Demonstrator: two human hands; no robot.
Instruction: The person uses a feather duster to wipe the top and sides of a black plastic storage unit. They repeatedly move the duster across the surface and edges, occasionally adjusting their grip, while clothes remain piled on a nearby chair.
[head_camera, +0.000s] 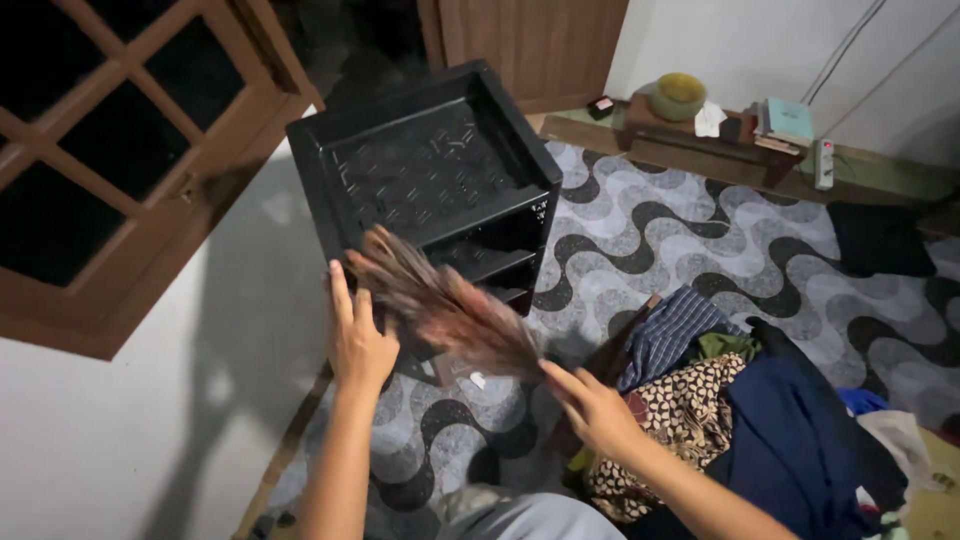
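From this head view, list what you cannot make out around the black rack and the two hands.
- Feather duster: motion-blurred; its handle hidden in the right hand.
- Black rack: lower shelves dark, partly hidden by the duster and the left hand.
- Clothes pile: cut off by the bottom edge.
- Items on the low wooden shelf: too small.

Left hand (358, 340) steadies the black rack (430, 170); right hand (592, 408) grips a brown feather duster (440, 305), blurred, against the rack's front; clothes pile (760, 420) alongside.
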